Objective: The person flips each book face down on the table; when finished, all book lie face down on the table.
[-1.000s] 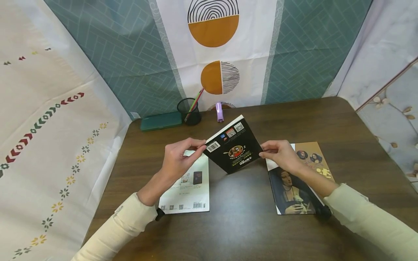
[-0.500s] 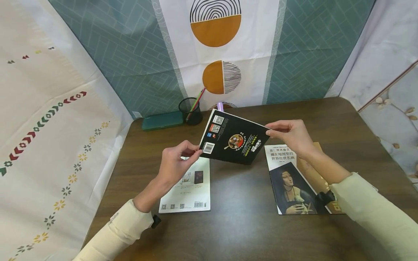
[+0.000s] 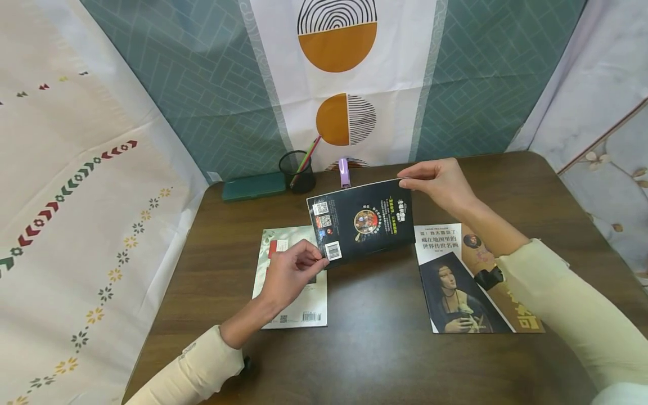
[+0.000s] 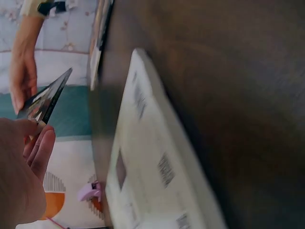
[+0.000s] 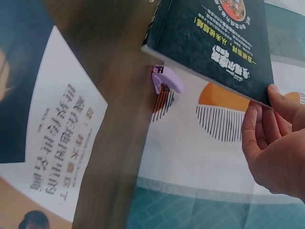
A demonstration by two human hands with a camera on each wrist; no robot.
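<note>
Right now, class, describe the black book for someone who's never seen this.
Above the brown table, the left hand and right hand grip a black book. Its cover shows a round picture; unlike the pale book and portrait-covered book lying on the table, it is held up.

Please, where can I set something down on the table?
Bare table lies between white book and portrait book, nearer than the held black book, and behind the portrait book. Crowded: back left, with green case, pen cup, stapler.

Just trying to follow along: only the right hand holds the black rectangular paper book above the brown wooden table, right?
Not only the right hand: the head view shows the left hand also pinching the book above the table.
</note>
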